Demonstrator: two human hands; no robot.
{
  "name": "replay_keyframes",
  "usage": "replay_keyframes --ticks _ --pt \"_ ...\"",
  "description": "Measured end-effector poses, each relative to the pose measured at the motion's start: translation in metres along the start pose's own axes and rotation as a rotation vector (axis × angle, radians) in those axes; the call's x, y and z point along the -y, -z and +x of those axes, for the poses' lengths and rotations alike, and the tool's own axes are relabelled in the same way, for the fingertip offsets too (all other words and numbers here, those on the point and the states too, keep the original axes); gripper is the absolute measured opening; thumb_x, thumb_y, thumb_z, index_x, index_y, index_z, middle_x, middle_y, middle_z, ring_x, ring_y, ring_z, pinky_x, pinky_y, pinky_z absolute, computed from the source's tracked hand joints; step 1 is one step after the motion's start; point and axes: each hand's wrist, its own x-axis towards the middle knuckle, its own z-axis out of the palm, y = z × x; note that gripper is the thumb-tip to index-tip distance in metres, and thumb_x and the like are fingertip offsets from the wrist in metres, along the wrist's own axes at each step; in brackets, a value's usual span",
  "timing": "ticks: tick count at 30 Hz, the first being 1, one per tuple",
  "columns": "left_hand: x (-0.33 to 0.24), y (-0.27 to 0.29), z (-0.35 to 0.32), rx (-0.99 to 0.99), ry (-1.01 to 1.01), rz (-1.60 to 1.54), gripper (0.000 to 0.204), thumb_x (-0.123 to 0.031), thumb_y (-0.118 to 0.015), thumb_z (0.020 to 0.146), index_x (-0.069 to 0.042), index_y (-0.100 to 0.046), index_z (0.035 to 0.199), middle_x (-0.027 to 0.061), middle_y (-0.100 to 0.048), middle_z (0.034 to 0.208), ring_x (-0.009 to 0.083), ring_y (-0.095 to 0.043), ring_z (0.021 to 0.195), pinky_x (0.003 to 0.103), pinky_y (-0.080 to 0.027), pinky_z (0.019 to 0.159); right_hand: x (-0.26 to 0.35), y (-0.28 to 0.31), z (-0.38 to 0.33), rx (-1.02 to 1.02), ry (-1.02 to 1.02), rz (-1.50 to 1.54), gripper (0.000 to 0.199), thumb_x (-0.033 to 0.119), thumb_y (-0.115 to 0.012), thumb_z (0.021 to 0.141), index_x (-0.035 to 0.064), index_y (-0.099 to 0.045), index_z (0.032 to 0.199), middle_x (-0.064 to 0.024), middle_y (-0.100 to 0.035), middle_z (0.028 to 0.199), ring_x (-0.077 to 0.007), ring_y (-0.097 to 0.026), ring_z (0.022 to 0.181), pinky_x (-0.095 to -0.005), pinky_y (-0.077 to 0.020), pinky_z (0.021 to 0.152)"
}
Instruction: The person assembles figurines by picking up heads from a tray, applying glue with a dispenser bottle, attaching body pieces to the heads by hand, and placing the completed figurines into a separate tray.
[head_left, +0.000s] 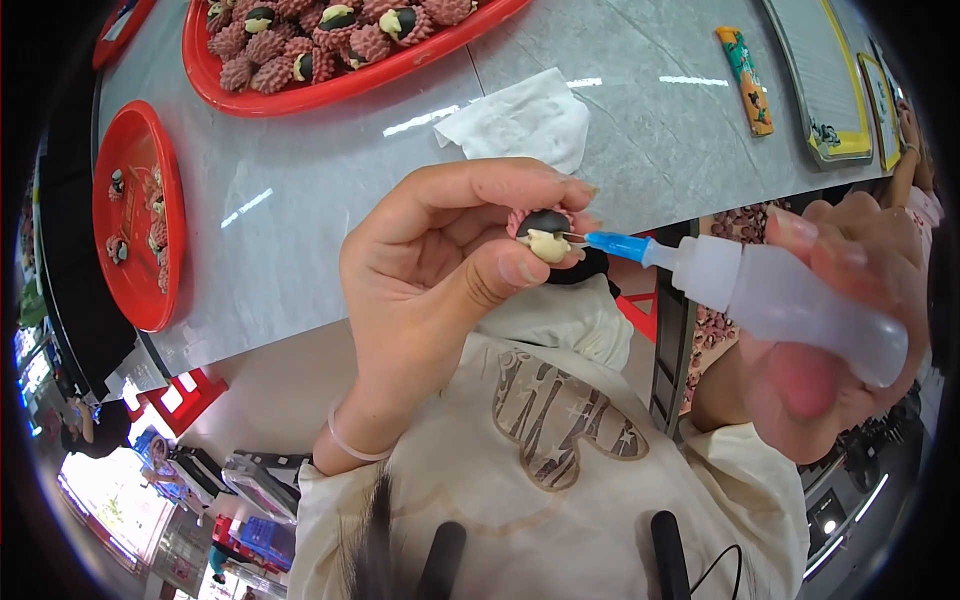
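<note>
My left hand point(405, 255) pinches a small figurine point(547, 243) between thumb and fingertips. The piece has a knobbly pink back, a black patch and a cream part. In my right hand point(885, 240) is a translucent white squeeze bottle point(790, 295), lying on its side with fingers wrapped round it. Its blue needle tip point(618, 245) points left at the figurine. The thin needle end reaches the figurine's edge beside the black and cream parts; whether it touches, I cannot tell. My left fingers partly hide the figurine's back.
A large red tray point(300, 101) heaped with similar figurines stands at the far left. A smaller red tray point(128, 265) with several pieces lies left. On the grey table point(330, 165) are a white cloth point(525, 120), a green-orange packet point(745, 80) and a yellow-edged tray point(858, 140). Another person's hand point(908, 128) shows far right.
</note>
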Motion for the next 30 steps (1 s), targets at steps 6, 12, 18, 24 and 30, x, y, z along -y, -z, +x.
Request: replay_keyframes --ticks 6,12,18,24,30 --pt "-0.003 0.005 0.002 0.000 -0.020 0.018 0.034 -0.021 -0.062 0.072 0.000 -0.047 0.095 0.0150 -0.051 0.092 0.0212 -0.055 0.079 0.024 -0.045 0.065 -0.009 0.004 0.003 -0.033 -0.188 0.220 0.045 0.027 -0.058 0.073 -0.0093 -0.045 0.096 -0.0178 -0.049 0.084 -0.0193 -0.047 0.067 -0.0268 -0.0410 0.059" --pt "-0.004 -0.001 0.002 -0.016 0.029 -0.033 0.035 -0.020 -0.062 0.073 0.000 -0.046 0.096 0.0148 -0.050 0.093 0.0200 -0.055 0.079 0.022 -0.044 0.063 -0.047 -0.006 0.009 -0.083 -0.268 0.381 0.027 0.007 -0.057 0.074 -0.0031 -0.042 0.093 -0.0151 -0.052 0.088 -0.0242 -0.055 0.077 -0.0292 -0.0435 0.071" --pt "0.004 0.000 0.001 -0.038 -0.054 -0.025 0.030 -0.015 -0.060 0.073 0.004 -0.047 0.093 0.0166 -0.052 0.089 0.0209 -0.056 0.077 0.028 -0.047 0.065 -0.074 -0.027 0.010 0.014 -0.195 -0.026 0.033 -0.005 -0.062 0.063 0.0004 -0.046 0.091 -0.0066 -0.055 0.084 -0.0138 -0.053 0.078 -0.0238 -0.0413 0.071" --pt "0.000 -0.006 0.000 -0.074 -0.031 0.008 0.029 -0.016 -0.061 0.073 0.001 -0.046 0.092 0.0146 -0.051 0.088 0.0205 -0.056 0.075 0.025 -0.047 0.061 -0.090 0.036 0.018 -0.118 -0.156 -0.382 0.021 0.001 -0.052 0.072 0.0018 -0.057 0.092 -0.0088 -0.057 0.086 -0.0150 -0.051 0.073 -0.0237 -0.0399 0.069" --pt "0.000 -0.009 0.002 -0.068 0.018 0.064 0.029 -0.016 -0.062 0.072 0.001 -0.048 0.090 0.0141 -0.052 0.087 0.0207 -0.056 0.074 0.026 -0.048 0.061 -0.127 0.103 0.004 -0.056 -0.499 -0.960 0.023 0.006 -0.049 0.076 0.0055 -0.056 0.098 -0.0093 -0.058 0.086 -0.0167 -0.053 0.074 -0.0250 -0.0398 0.070"
